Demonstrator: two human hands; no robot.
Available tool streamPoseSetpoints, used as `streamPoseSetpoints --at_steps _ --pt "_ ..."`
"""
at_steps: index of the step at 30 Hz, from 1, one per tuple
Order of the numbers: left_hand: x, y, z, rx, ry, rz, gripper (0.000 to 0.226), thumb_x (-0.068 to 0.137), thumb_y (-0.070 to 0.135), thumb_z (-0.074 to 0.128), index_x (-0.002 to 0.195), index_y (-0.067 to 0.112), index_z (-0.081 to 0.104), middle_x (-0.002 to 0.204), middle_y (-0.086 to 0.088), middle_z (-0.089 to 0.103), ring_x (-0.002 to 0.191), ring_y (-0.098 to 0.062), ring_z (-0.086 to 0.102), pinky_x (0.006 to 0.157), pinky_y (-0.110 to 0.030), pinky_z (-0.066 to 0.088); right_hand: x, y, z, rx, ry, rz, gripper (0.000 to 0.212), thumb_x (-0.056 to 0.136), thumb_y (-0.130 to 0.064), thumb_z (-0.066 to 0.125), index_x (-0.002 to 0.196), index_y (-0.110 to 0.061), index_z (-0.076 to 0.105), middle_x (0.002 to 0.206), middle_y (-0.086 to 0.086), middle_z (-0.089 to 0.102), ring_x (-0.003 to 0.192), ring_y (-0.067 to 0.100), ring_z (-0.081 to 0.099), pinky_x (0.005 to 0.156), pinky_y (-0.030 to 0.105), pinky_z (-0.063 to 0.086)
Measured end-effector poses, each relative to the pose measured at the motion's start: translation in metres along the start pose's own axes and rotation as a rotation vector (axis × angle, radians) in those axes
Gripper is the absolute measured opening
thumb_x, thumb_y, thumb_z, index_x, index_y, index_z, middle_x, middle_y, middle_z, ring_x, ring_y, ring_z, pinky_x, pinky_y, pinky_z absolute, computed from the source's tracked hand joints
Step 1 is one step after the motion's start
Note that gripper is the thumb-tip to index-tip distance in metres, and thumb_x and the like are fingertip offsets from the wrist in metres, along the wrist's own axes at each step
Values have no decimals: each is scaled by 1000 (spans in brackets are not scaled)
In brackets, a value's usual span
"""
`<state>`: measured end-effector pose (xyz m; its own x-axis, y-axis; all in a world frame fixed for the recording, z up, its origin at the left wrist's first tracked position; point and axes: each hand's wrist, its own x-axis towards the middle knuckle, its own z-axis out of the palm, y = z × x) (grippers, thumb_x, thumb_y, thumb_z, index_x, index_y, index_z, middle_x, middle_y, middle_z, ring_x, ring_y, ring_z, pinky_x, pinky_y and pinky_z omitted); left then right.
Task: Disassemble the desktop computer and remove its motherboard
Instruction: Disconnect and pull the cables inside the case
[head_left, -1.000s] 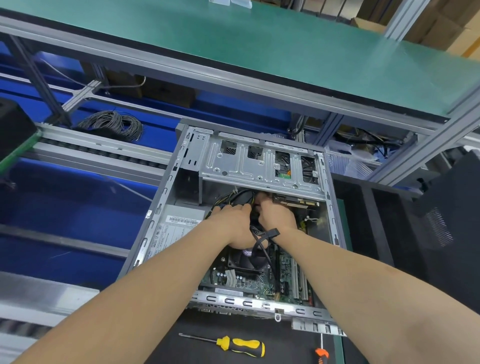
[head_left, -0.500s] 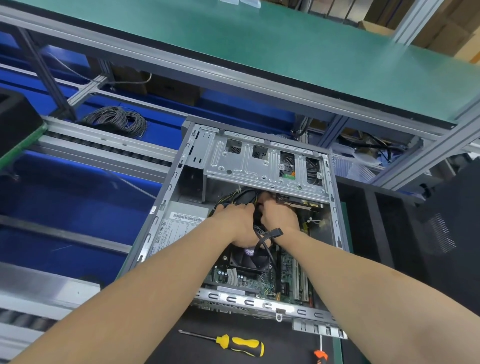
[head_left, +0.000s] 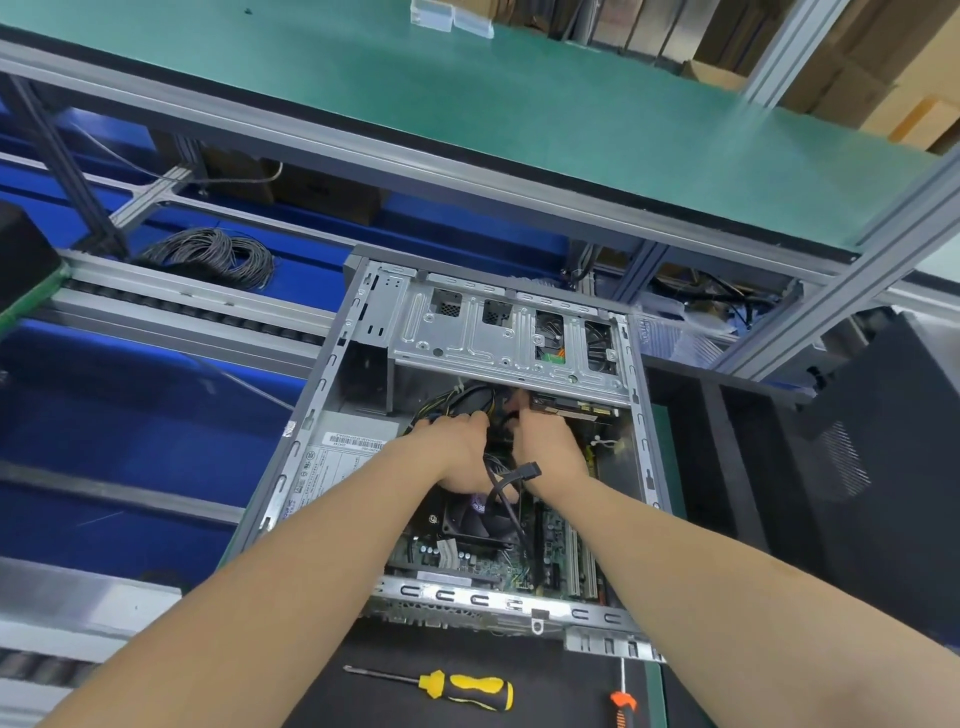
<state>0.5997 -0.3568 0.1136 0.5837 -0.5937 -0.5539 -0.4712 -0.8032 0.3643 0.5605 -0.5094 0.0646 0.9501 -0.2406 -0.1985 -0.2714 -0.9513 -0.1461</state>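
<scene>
open computer case (head_left: 317, 395) lies flat mid-bench. motherboard (head_left: 467, 558) seated inside, at the case's near end. left hand (head_left: 457, 460) and right hand (head_left: 550, 449) side by side at the drive cage (head_left: 467, 338) near edge, fingers curled into black cables (head_left: 530, 471); clamped or not, cannot tell. yellow screwdriver (head_left: 467, 688) by near bench edge, orange-handled tool (head_left: 622, 701) further right along that edge.

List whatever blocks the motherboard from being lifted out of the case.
A black cable loops over the motherboard, a fan sits on it, and the metal drive cage overhangs its far end, where the left hand and right hand reach into a bundle of wires.
</scene>
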Motion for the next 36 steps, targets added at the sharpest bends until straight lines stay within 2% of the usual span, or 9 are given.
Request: streamPoseSetpoints --at_steps 4,10,14,17,20,24,26,31,36 --pt "-6 -2 -3 -76 -17 8 127 65 73 83 156 9 22 158 -12 39 136 -32 48 112 -46 44 -19 1 -5 75 120 12 13 105 -14 51 98 -12 62 89 13 70 82 33 70 68 39 58" --pt "-15 -3 -9 -118 -89 7 105 79 39 87 157 10 22 138 -10 51 110 -27 57 92 -38 51 -29 5 -11 350 123 67 26 100 -12 54 120 -12 71 109 10 71 92 26 67 79 28 53" --pt "-19 -2 -16 -169 -124 -20 72 89 4 50 156 16 27 118 -12 58 82 -17 58 54 -28 40 -23 -2 -12 446 68 35 32 100 -9 46 122 -15 69 95 9 68 82 29 66 65 33 49" --pt "-22 3 -15 -317 -134 -62 60 73 13 53 133 14 50 112 -13 57 79 -22 47 65 -30 34 -12 -6 -10 396 25 64 31 108 -31 44 122 -12 64 85 6 57 85 33 62 64 32 37" --pt "-19 6 -15 -515 -58 -104 46 62 25 55 106 11 54 102 -9 52 83 -25 45 71 -36 32 0 -8 -14 284 -111 68 44 107 -40 44 143 -15 52 105 17 67 97 34 61 70 33 38" --pt "-1 2 -6 -461 133 -242 37 100 17 40 128 -1 56 137 -24 53 113 -38 55 90 -38 44 15 -11 -17 188 -264 107 50 105 -46 43 145 -15 47 130 18 65 117 34 61 76 32 38" --pt "2 0 0 -314 81 -242 53 100 32 31 142 4 49 150 -22 46 131 -37 48 107 -45 40 19 -14 -17 180 -278 115 51 106 -46 43 148 -17 43 135 17 63 121 34 60 80 32 39" --pt "3 0 10 -95 90 -179 63 100 44 22 150 14 44 161 -10 38 145 -30 37 118 -52 26 27 -17 -21 117 -399 161 74 103 -62 42 160 -17 30 151 15 52 134 33 54 100 33 45" --pt "6 -1 10 -57 29 -169 66 102 44 20 162 18 24 170 -4 21 155 -25 21 124 -52 15 26 -17 -16 113 -351 179 63 103 -57 45 150 -15 43 137 15 62 123 33 61 95 34 49"
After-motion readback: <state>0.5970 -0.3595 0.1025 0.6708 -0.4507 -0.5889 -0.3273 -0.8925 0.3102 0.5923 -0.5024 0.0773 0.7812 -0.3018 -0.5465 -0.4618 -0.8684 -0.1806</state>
